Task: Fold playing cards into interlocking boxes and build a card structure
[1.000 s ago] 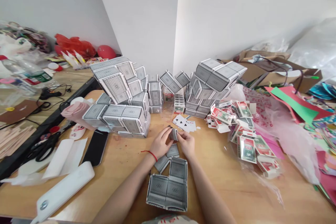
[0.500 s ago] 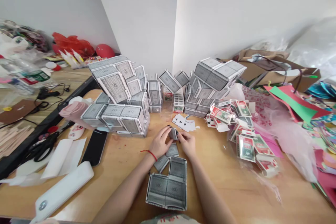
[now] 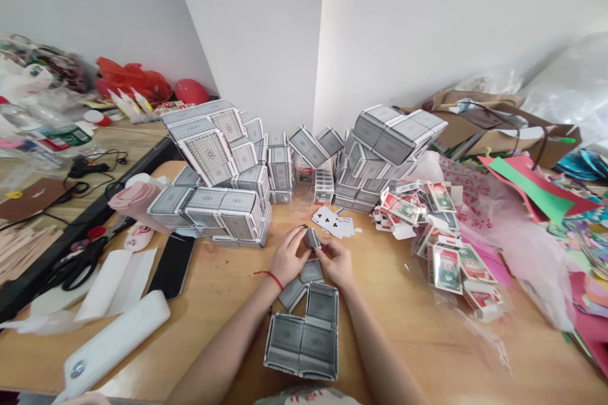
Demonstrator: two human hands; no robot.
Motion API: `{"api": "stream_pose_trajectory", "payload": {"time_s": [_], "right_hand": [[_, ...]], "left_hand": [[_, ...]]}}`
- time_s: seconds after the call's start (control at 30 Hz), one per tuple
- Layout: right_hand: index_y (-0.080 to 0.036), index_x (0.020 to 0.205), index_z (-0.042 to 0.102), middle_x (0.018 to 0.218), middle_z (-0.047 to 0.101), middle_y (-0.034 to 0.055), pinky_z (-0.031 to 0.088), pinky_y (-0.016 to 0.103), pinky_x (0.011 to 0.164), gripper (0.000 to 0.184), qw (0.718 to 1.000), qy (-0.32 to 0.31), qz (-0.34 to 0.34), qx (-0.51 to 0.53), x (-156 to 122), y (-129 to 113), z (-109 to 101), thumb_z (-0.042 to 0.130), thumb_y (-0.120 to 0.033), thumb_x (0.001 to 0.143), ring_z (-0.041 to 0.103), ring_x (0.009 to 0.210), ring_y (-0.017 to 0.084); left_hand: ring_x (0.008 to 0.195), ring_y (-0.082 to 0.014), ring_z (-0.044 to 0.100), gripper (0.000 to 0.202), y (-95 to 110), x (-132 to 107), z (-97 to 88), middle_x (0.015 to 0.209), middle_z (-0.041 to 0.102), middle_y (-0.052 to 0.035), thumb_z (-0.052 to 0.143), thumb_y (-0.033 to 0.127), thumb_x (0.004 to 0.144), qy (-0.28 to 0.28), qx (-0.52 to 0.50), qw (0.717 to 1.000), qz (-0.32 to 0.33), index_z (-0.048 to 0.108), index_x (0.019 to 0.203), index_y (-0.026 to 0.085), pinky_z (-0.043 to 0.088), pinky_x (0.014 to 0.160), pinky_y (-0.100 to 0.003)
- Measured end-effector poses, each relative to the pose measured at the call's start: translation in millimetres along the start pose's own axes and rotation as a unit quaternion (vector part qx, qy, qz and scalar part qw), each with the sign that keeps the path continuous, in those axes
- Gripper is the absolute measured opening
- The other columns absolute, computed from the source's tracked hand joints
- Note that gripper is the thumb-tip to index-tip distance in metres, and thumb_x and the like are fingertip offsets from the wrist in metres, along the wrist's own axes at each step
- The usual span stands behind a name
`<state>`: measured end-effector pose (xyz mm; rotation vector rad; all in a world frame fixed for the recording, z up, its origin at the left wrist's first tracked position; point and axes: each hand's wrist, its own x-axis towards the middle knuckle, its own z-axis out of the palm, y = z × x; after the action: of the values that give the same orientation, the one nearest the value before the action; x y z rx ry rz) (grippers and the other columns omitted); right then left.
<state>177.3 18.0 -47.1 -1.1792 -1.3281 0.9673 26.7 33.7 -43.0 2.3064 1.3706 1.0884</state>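
Between my two hands a playing card (image 3: 312,238) is raised off the table, its grey patterned back showing. My left hand (image 3: 287,257), with a red string round the wrist, grips its left side. The fingers of my right hand (image 3: 336,261) pinch it at the lower right. Two flat pieces, a grey-backed card (image 3: 311,271) and another card (image 3: 292,295), lie just below my hands. Nearer to me stands an L-shaped block of folded cards (image 3: 304,335). Beyond my fingers several face-up cards (image 3: 332,223) are spread, clubs among them.
Large stacks of card blocks stand at left (image 3: 218,209) and right (image 3: 380,145). Card boxes (image 3: 444,266) are heaped to the right beside plastic wrap. On the left lie a black phone (image 3: 171,266), a white elongated object (image 3: 118,345) and black scissors (image 3: 78,266).
The card between my hands has turned a little, and my right fingers have shifted slightly down along its edge. The blocks and cards on the table stay put.
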Motion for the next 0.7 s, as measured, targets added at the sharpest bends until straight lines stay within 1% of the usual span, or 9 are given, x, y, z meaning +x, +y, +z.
{"api": "stream_pose_trajectory", "payload": {"time_s": [0.23,0.33,0.47,0.6,0.7], "right_hand": [[-0.019,0.089,0.064,0.090,0.067,0.0068,0.048,0.038,0.077,0.023,1.000,-0.005,0.015,-0.006,-0.8,-2.0,-0.2,0.058,-0.029,0.070,0.061,0.083,0.021],[-0.020,0.088,0.065,0.090,0.067,0.0063,0.047,0.037,0.077,0.022,1.000,-0.007,0.020,-0.012,-1.3,-1.8,-0.2,0.058,-0.029,0.070,0.061,0.082,0.021],[-0.020,0.087,0.065,0.087,0.067,0.0060,0.046,0.037,0.078,0.020,1.000,-0.011,0.011,-0.025,-2.0,-2.4,-0.1,0.056,-0.027,0.071,0.061,0.081,0.020],[-0.019,0.084,0.065,0.082,0.066,0.0056,0.048,0.034,0.071,0.018,0.999,-0.014,0.024,-0.019,-2.8,-2.7,0.5,0.053,-0.027,0.073,0.061,0.073,0.019],[-0.018,0.077,0.062,0.069,0.064,0.0039,0.048,0.031,0.063,0.015,0.998,-0.002,0.054,0.011,-1.6,-3.4,0.0,0.053,-0.030,0.072,0.059,0.063,0.017]], "left_hand": [[0.111,-0.0204,0.046,0.045,1.1,0.0,0.0,0.119,0.049,-0.0086,0.051,0.024,0.075,0.006,0.000,1.000,0.005,0.041,0.119,0.020,0.042,0.094,-0.040],[0.111,-0.0199,0.046,0.045,0.9,0.0,0.1,0.119,0.049,-0.0087,0.051,0.023,0.075,0.008,0.003,1.000,0.014,0.041,0.119,0.019,0.041,0.094,-0.038],[0.110,-0.0199,0.046,0.043,-0.6,0.0,0.7,0.116,0.050,-0.0087,0.051,0.023,0.075,0.006,0.009,1.000,0.020,0.043,0.117,0.019,0.042,0.094,-0.039],[0.109,-0.0209,0.047,0.042,0.2,0.8,0.4,0.115,0.050,-0.0090,0.051,0.025,0.076,-0.008,0.006,1.000,0.026,0.043,0.117,0.019,0.042,0.093,-0.040],[0.109,-0.0210,0.047,0.043,3.6,2.5,-1.6,0.114,0.050,-0.0086,0.052,0.026,0.076,-0.016,-0.008,1.000,0.025,0.043,0.117,0.020,0.041,0.093,-0.040]]}}
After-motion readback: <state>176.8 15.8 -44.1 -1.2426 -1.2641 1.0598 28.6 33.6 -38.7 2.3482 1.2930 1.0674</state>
